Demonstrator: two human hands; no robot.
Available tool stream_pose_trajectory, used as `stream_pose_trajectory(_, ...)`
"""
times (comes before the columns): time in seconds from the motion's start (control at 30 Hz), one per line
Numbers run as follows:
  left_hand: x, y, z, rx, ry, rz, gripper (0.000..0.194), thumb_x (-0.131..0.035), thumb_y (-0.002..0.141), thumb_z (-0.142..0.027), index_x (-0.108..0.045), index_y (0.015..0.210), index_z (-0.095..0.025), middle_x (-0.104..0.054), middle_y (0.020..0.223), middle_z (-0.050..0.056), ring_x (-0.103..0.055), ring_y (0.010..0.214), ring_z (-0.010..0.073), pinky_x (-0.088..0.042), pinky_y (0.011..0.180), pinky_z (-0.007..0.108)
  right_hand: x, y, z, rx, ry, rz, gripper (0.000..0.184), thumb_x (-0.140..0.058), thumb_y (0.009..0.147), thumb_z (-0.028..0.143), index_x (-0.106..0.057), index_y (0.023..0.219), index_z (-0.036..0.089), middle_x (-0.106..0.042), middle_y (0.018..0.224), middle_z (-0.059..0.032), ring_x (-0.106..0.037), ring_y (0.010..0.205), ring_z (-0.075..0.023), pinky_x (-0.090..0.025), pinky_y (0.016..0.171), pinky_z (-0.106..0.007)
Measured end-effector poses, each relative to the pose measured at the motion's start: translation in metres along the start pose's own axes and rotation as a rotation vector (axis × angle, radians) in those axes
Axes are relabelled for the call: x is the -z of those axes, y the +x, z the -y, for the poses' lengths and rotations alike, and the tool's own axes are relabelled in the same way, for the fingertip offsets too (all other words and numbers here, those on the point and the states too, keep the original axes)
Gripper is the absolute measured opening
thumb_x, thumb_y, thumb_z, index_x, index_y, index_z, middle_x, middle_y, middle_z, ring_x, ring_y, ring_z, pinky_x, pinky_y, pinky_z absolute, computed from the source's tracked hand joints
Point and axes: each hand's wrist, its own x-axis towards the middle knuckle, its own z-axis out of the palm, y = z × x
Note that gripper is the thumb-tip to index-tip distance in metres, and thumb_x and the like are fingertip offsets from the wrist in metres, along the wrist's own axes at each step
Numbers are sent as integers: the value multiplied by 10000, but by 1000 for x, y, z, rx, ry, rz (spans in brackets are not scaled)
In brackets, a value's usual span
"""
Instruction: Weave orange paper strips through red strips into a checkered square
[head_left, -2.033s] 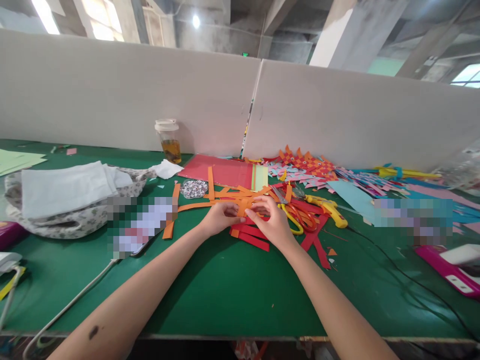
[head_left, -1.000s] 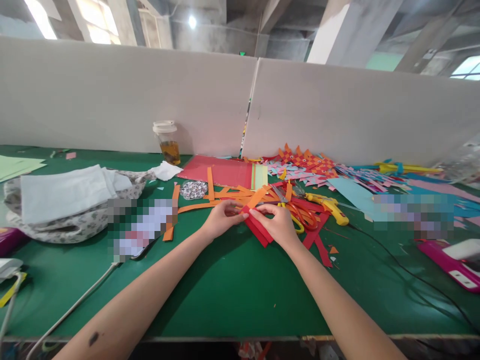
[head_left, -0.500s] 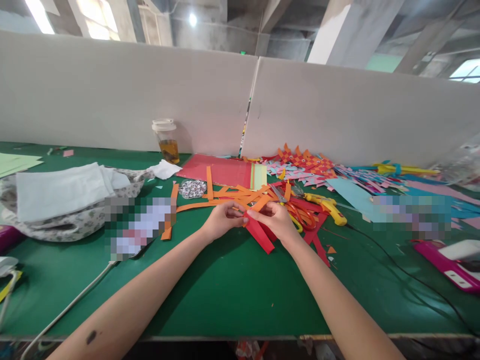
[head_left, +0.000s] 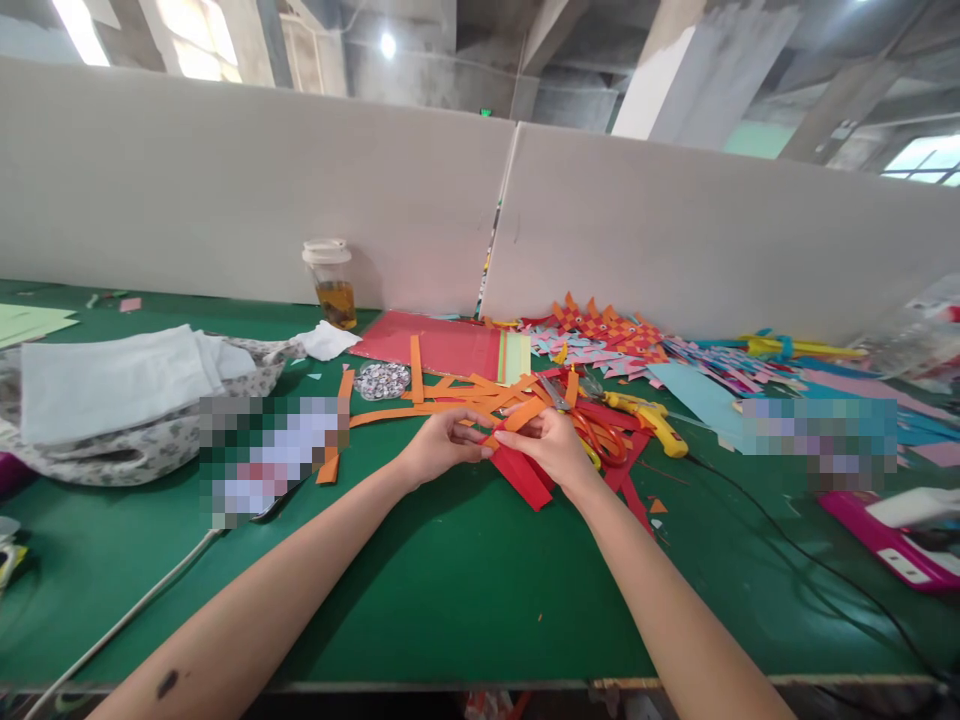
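Note:
Over the middle of the green table, my left hand (head_left: 450,445) and my right hand (head_left: 546,435) meet at crossed paper strips. A red paper strip (head_left: 525,478) slants down to the right below the fingers. An orange paper strip (head_left: 521,420) runs up to the right across it, pinched between my right thumb and fingers. My left fingertips close on the left end where the strips cross. Behind the hands lie loose orange strips (head_left: 450,393). Scissors with red handles (head_left: 604,440) rest just right of my right hand, partly covered by strips.
A yellow glue gun (head_left: 652,418) lies to the right, its black cord trailing. Farther back are woven orange paper pieces (head_left: 607,325), a bag of googly eyes (head_left: 382,380) and a cup of tea (head_left: 334,290). A blurred phone (head_left: 277,460) and a floral cloth (head_left: 135,460) sit left.
The hands stay together at the crossed strips, with only slight finger movement. The view has shifted a little.

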Motion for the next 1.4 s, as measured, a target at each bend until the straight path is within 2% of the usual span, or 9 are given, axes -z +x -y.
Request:
stream_pose_trajectory(0.2, 3, -3, -2, 36, 18, 83, 438, -722, 589, -165, -567, 999, -158, -648, 677, 15, -619, 618, 118, -493, 610, 250, 4, -3, 5, -30, -43, 100, 428, -742, 568, 321, -536, 919, 188, -661, 780, -14, -646, 783, -192, -513, 703, -317)
stream_pose_trajectory(0.33, 2, -5, -6, 68, 57, 96, 497, -734, 571, -162, -553, 1034, -156, -648, 670, 19, -605, 588, 114, -483, 584, 247, 5, -4, 3, -27, -90, 138, 445, -742, 565, 326, -536, 936, 194, -644, 751, 3, -637, 743, -183, -504, 660, -299)
stream_pose_trajectory(0.5, 0, -5, -6, 66, 65, 56, 497, -745, 577, -221, -549, 1028, -145, -636, 638, 11, -582, 566, 96, -476, 576, 233, 1, -2, -1, -30, -90, 120, 449, -751, 548, 308, -537, 924, 190, -640, 785, -13, -631, 757, -188, -500, 679, -305)
stream_pose_trajectory(0.63, 1, -4, -4, 66, 67, 18, 467, -756, 568, -254, -557, 974, -137, -626, 611, 4, -564, 537, 80, -474, 568, 222, -1, -3, 1, -17, -70, 52, 377, -729, 583, 347, -564, 880, 185, -654, 880, -41, -630, 820, -197, -495, 732, -318)
stream_pose_trajectory(0.83, 1, -4, -7, 115, 114, -23, 383, -739, 576, -205, -576, 913, -123, -617, 601, 2, -561, 517, 81, -480, 545, 226, 3, -2, 5, 29, -20, 74, 344, -709, 615, 365, -617, 891, 183, -681, 893, -44, -631, 859, -210, -489, 778, -342)
stream_pose_trajectory(1.0, 1, -3, -9, 146, 126, -21, 336, -734, 565, -169, -595, 866, -118, -613, 591, -3, -566, 504, 85, -484, 544, 235, 3, -2, 5, 20, -15, 80, 349, -711, 610, 373, -613, 882, 177, -682, 899, -57, -633, 858, -218, -498, 764, -348)
stream_pose_trajectory(1.13, 3, -3, -8, 139, 113, -23, 370, -739, 563, -180, -589, 895, -120, -617, 586, 1, -571, 509, 90, -480, 546, 234, 3, -2, 5, -28, -68, 94, 411, -745, 562, 360, -586, 900, 188, -681, 846, -36, -636, 827, -207, -498, 752, -342)
stream_pose_trajectory(1.23, 4, -3, -8, 141, 117, -11, 403, -743, 562, -192, -576, 923, -124, -620, 588, 3, -576, 519, 95, -476, 548, 235, 4, -1, 4, -52, -21, 65, 461, -755, 539, 351, -562, 925, 186, -676, 823, -29, -636, 811, -203, -495, 754, -346)
stream_pose_trajectory(1.4, 6, -4, -8, 150, 140, 22, 433, -756, 551, -239, -578, 932, -136, -613, 609, -1, -574, 549, 99, -477, 578, 252, 4, -2, 5, -70, 38, 68, 442, -746, 555, 345, -551, 918, 185, -674, 840, -31, -635, 798, -193, -488, 760, -336)
